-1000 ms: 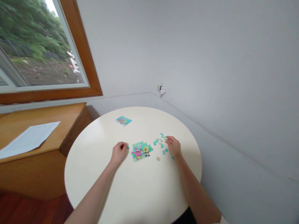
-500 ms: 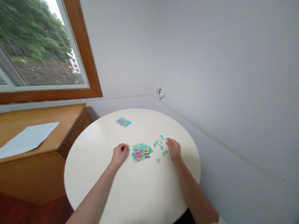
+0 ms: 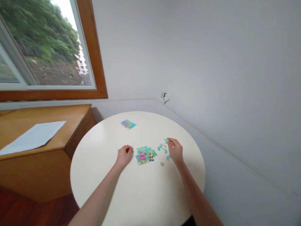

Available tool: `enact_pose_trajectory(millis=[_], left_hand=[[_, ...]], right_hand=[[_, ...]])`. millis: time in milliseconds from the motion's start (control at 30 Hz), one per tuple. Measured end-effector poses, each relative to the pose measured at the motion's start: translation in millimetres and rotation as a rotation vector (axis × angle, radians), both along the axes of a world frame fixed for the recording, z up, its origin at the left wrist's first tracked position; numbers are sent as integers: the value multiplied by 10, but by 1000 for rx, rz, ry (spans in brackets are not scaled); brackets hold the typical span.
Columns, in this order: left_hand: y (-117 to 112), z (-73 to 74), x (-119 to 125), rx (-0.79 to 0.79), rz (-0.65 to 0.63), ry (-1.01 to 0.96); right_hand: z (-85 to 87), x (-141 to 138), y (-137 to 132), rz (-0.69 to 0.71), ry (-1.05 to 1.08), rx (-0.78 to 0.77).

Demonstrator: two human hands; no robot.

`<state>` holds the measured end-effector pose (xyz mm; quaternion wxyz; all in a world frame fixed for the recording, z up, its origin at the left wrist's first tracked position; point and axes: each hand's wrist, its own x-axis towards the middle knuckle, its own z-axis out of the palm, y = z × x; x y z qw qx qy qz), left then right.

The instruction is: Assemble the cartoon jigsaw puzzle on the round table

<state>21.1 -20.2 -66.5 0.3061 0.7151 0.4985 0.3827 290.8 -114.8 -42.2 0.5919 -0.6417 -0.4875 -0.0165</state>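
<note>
A partly joined jigsaw puzzle (image 3: 145, 155) with cartoon figures lies flat on the round white table (image 3: 138, 194). Just to its left, my left hand (image 3: 124, 156) is closed, with a small teal puzzle piece (image 3: 132, 151) showing at the fingertips. Over the loose pieces on the right, my right hand (image 3: 175, 150) has thumb and index finger pinched at the edge of a teal puzzle piece (image 3: 166, 141). Several loose pieces (image 3: 160, 147) lie between that hand and the puzzle, and some are partly covered by it. A greyish piece (image 3: 162, 164) lies alone nearer me.
Towards the back of the table lies a small picture card (image 3: 128, 124) of the same scene. A wooden cabinet (image 3: 47, 157) with a paper sheet (image 3: 35, 135) stands at left, below a window (image 3: 54, 50). A wall socket with a plug (image 3: 166, 96) is behind the table.
The view has shifted slightly left, so everything appears further right. My right hand has moved a little left and away from me, to the farthest teal piece. My left hand stays beside the puzzle.
</note>
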Motion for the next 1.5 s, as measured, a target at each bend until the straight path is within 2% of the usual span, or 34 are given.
enact_pose_trajectory(millis=[100,167,300,400,533,767,900,1133,1367,1500], left_hand=[[2,-6,7,-2,2,-5],[2,-8,8,-1,-3,-3],[4,-10,-3,-1,-25,-35],[13,-19,-16,-7,-52,-78],[10,-13,-20,-2,-66,-51],[-78,101,-23,60,-153,130],[-123,131,-16,129,-199,107],[-143,121,5,117,-262,-1],[-45,22,2,51,-106,-149],[-16,-5,8,24,-84,-147]], right_hand=[[91,-322,63,122,9,-5],[85,-578,143,227,30,-19],[-82,-1032,345,388,134,-86],[-254,-1207,430,449,175,-180],[-379,-1239,410,459,158,-216],[-359,-1226,377,512,240,-242],[-349,-1242,382,526,285,-243],[-316,-1249,367,554,321,-237],[-316,-1253,366,518,321,-245],[-329,-1255,373,543,327,-253]])
